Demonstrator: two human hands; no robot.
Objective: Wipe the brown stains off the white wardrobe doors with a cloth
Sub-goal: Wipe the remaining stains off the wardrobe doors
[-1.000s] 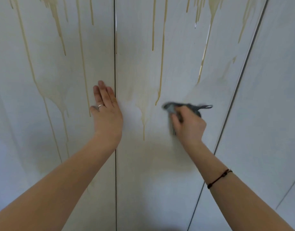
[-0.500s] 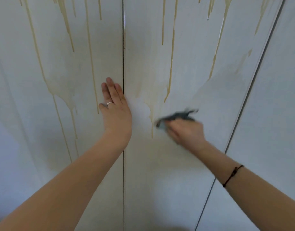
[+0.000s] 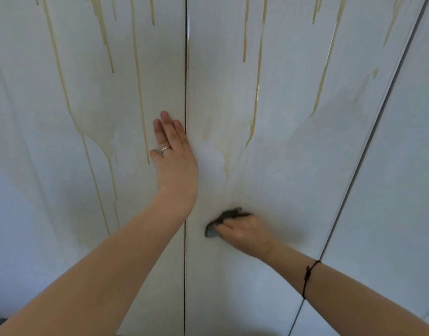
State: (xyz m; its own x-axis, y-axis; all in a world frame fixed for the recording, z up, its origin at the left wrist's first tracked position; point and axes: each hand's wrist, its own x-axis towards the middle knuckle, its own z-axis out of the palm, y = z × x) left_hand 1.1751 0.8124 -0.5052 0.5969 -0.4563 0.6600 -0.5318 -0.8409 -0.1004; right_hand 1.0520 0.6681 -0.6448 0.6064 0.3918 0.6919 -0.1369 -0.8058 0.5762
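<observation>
Wardrobe doors [image 3: 293,275]: brown stains [image 3: 257,93] still streak the upper panels. Your left hand [image 3: 174,161] stays flat by the seam, fingers straight. Your right hand [image 3: 245,232] has swept lower on the middle door, clamped on the dark cloth [image 3: 229,214]. Lower drip tail gone, so work upward next.

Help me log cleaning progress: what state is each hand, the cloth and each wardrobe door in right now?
Left hand: open, flat on the left door at the seam.
Right hand: grips the cloth, pressing it on the middle door.
Cloth: dark, bunched, partly under the fingers.
Left door: shut, brown drips running down it.
Middle door: shut, drips above, faint smears near the cloth.
Right door: no stains visible.
</observation>
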